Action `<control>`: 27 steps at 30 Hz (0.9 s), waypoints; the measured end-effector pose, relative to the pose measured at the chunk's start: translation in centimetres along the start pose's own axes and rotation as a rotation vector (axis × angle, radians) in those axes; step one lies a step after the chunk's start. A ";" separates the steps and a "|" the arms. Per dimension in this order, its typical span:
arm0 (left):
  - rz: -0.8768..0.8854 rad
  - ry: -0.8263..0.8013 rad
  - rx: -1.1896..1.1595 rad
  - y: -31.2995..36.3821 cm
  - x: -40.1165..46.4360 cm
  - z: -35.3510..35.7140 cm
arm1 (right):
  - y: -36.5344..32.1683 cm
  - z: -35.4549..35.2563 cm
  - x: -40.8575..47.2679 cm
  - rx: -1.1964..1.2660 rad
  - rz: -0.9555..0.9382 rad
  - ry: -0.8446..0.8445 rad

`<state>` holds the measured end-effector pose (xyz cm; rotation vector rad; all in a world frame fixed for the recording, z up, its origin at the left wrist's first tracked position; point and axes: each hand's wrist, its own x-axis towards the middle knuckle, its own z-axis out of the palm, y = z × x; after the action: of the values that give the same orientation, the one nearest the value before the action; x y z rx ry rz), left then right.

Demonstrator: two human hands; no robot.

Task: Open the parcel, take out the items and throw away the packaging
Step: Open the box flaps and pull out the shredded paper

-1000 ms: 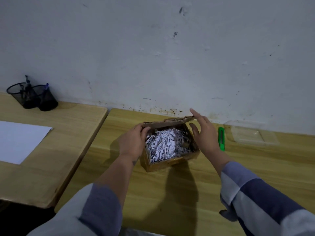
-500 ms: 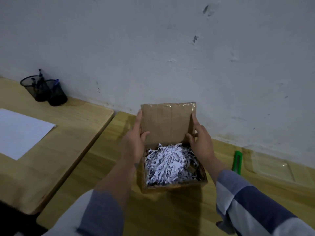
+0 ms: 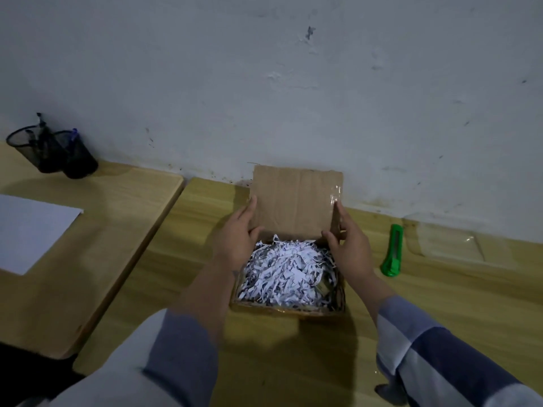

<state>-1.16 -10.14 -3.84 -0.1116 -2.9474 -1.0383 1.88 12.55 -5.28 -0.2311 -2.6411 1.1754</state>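
A small brown cardboard parcel box (image 3: 289, 309) sits on the wooden table, its lid flap (image 3: 296, 201) standing upright at the far side. White shredded paper (image 3: 286, 274) fills the box and hides whatever lies under it. My left hand (image 3: 238, 239) holds the flap's left edge, thumb in front and fingers behind. My right hand (image 3: 349, 245) holds the flap's right edge the same way, by a strip of clear tape.
A green utility knife (image 3: 392, 251) lies right of the box, beside a clear plastic sheet (image 3: 452, 242). On a second table to the left lie a white paper sheet (image 3: 29, 230) and two black mesh pen cups (image 3: 55, 151). The wall stands just behind the box.
The lid flap went from nearly flat over the box to fully upright. Both hands slid up along its side edges.
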 end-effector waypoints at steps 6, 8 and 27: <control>-0.030 -0.086 0.139 -0.4 -1.4 0.1 | -0.2 -0.2 -1.3 -0.058 0.156 -0.074; -0.021 -0.138 0.139 -0.5 -2.2 -0.3 | -0.6 -0.5 -1.7 -0.088 0.172 -0.137; 0.397 -0.665 0.464 1.3 -3.7 -0.3 | -5.8 -0.9 -5.1 -0.644 -0.042 -0.769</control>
<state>2.65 -9.58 -2.90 -1.1723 -3.3868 -0.2752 6.76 8.08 -1.16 0.2253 -3.6082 0.3754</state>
